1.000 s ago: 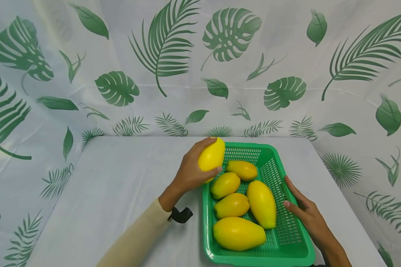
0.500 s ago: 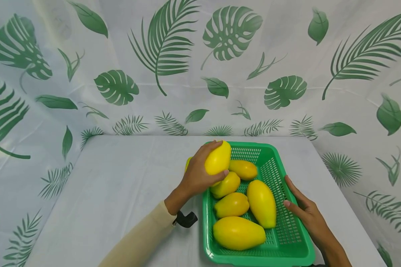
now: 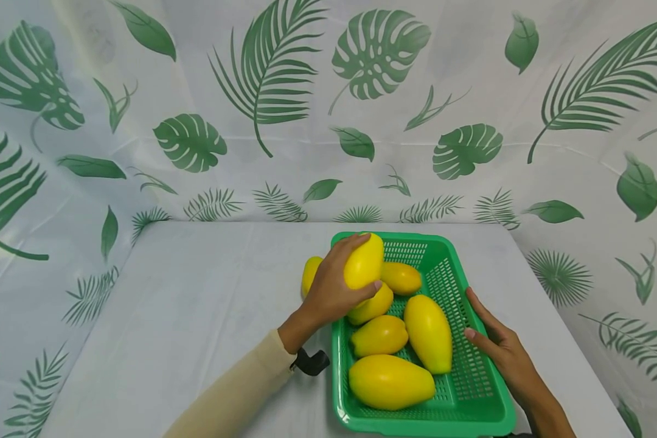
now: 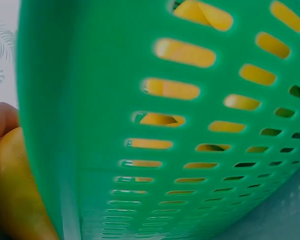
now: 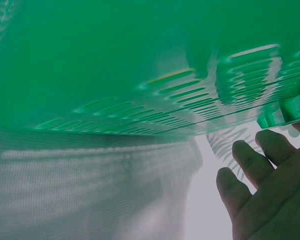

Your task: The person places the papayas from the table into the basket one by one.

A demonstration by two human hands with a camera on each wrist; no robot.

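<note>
In the head view my left hand [image 3: 331, 286] holds a yellow papaya [image 3: 365, 263] over the rear left part of a green plastic basket [image 3: 416, 424], the thumb along its near side. Fingers and a fruit appear at the left edge of the left wrist view, beside the basket wall [image 4: 100, 100]. My right hand [image 3: 506, 353] grips the basket's right rim, its thumb over the inside. Its other fingers reach along the outside wall in the right wrist view. Several papayas [image 3: 428, 334] lie in the basket, one partly hidden behind the left hand.
Another yellow papaya [image 3: 310, 275] shows left of the basket, partly covered by my left hand. A white cloth [image 3: 197, 304] covers the table. A leaf-printed sheet [image 3: 295, 170] closes off the back and sides.
My left hand has moved right and slightly down with the papaya, further over the basket. The papaya outside the basket has come into sight behind it. My right hand stays put.
</note>
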